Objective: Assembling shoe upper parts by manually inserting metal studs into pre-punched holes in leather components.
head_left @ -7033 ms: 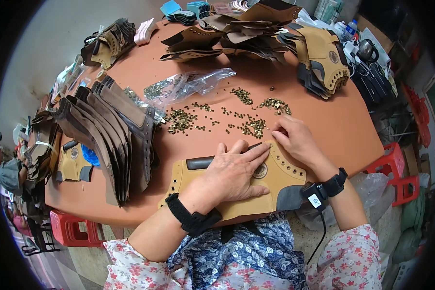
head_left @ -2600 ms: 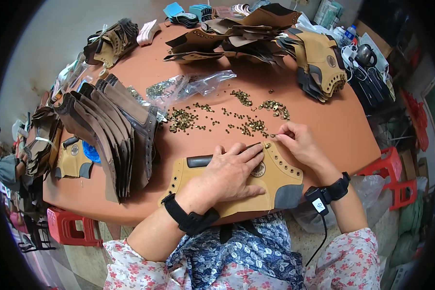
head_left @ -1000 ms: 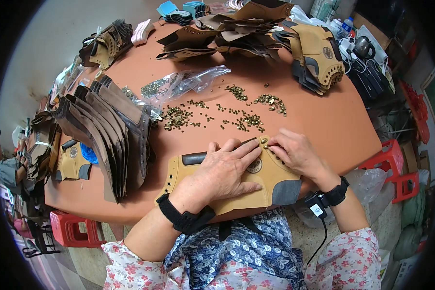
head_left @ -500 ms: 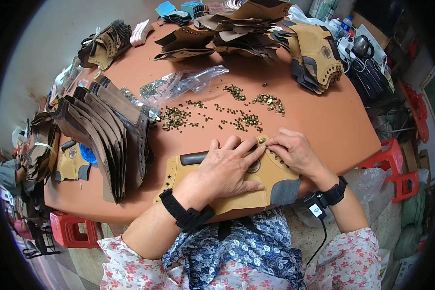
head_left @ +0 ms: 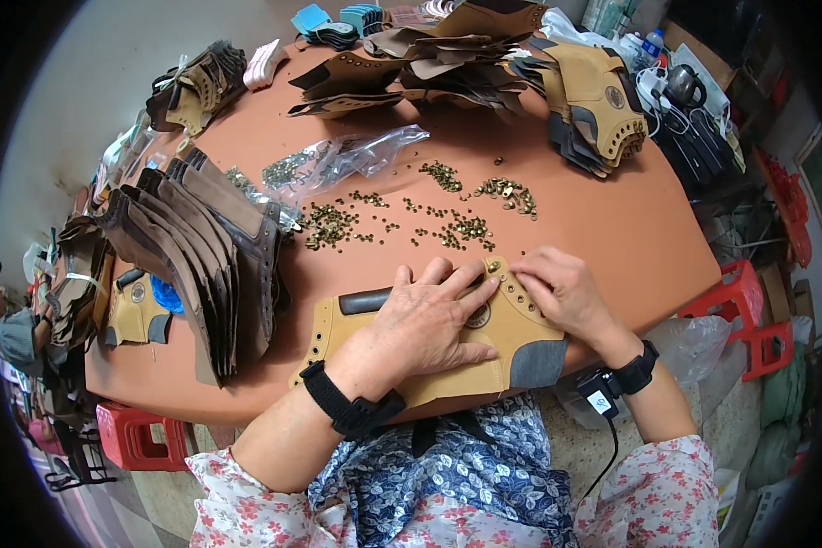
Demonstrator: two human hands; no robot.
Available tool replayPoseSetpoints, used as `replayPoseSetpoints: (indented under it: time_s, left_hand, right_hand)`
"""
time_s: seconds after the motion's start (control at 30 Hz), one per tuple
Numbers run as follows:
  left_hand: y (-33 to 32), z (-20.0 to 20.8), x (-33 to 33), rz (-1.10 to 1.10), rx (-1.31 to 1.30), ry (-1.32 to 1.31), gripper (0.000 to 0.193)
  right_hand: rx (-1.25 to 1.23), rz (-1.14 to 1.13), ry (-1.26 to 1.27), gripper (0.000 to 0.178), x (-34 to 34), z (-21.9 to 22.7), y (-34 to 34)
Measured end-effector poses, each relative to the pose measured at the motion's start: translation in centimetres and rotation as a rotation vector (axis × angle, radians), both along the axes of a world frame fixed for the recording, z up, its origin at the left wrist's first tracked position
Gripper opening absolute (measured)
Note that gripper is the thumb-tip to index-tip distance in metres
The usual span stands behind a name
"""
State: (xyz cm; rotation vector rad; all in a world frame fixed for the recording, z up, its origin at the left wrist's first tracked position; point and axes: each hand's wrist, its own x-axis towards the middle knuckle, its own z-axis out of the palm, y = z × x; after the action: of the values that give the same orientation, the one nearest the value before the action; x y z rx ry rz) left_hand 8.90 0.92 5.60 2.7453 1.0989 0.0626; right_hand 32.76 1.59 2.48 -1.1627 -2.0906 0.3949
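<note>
A tan boot upper (head_left: 429, 378) with a dark padded collar strip and a dark grey patch lies flat near the table's front edge. My left hand (head_left: 422, 320) rests on it, fingers outstretched, with the index fingertip near the row of eyelet holes (head_left: 512, 287). At the top of that row sits a brass-coloured metal piece (head_left: 494, 267). My right hand (head_left: 562, 290) is just right of the row, thumb and fingertips pinched together. Whatever the pinch holds is too small to make out. Farther back lie loose brass eyelets (head_left: 461, 230) in scattered heaps.
Stacked brown boot uppers (head_left: 201, 247) stand at the left. More piles lie at the back (head_left: 447, 64), and tan uppers (head_left: 598, 100) at the back right. A clear plastic bag (head_left: 352, 157) lies behind the eyelets. Red stools (head_left: 738, 297) stand beside the table.
My right hand has shifted slightly right, off the top of the eyelet row, uncovering more holes. The left hand and the boot upper have stayed in place.
</note>
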Motion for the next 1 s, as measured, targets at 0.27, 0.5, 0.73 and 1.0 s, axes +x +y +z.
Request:
replayPoseSetpoints:
  time_s: [0.27, 0.5, 0.73, 1.0]
  left_hand:
    - [-0.2, -0.1, -0.1, 0.011, 0.013, -0.056, 0.081]
    - [-0.1, -0.2, 0.0, 0.01, 0.004, -0.062, 0.08]
    - [-0.1, -0.1, 0.0, 0.001, 0.022, -0.017, 0.083]
    - [-0.1, -0.2, 0.0, 0.009, 0.008, -0.004, 0.083]
  right_hand:
    - [-0.036, -0.175, -0.029, 0.01, 1.5, 0.1, 1.4]
    - [-0.013, -0.155, -0.151, 0.011, 0.9, -0.1, 1.8]
    - [-0.049, -0.129, -0.214, 0.011, 0.7, 0.5, 2.7]
    - [-0.236, -0.13, 0.168, 0.009, -0.9, 0.6, 0.2]
